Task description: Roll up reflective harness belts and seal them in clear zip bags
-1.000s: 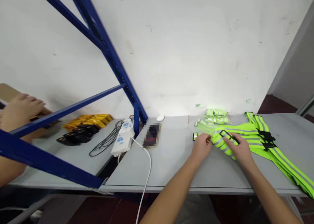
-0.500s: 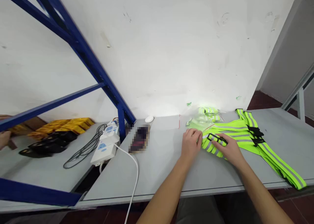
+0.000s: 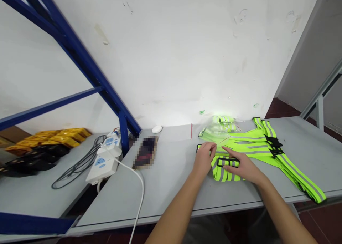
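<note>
My right hand (image 3: 247, 167) holds a folded bundle of lime-yellow reflective strap (image 3: 227, 174) with a black slider buckle on it; the thumb presses on the bundle and the index finger stretches out above it. Close on its left, my left hand (image 3: 204, 158) has its fingers curled together on a piece of the same reflective strap, whose black end shows past the knuckles. Its fingertips are partly hidden. Just behind both hands lies a clear zip bag (image 3: 217, 128) with a red seal line. A reflective vest (image 3: 256, 146) with black buckles spreads out to the right.
A phone-like blurred object (image 3: 145, 153) and a white oval object (image 3: 157, 129) lie on the grey table (image 3: 171, 187). Left stand a white power strip (image 3: 104, 162) with a trailing white cable (image 3: 141, 190), and a blue frame (image 3: 88, 65). Yellow packets (image 3: 53, 138) lie beyond.
The strap bundle has turned and come slightly toward me, its buckle now lying level. My right index finger has stretched out. The view has shifted a little, and another person's hand at far left is gone.
</note>
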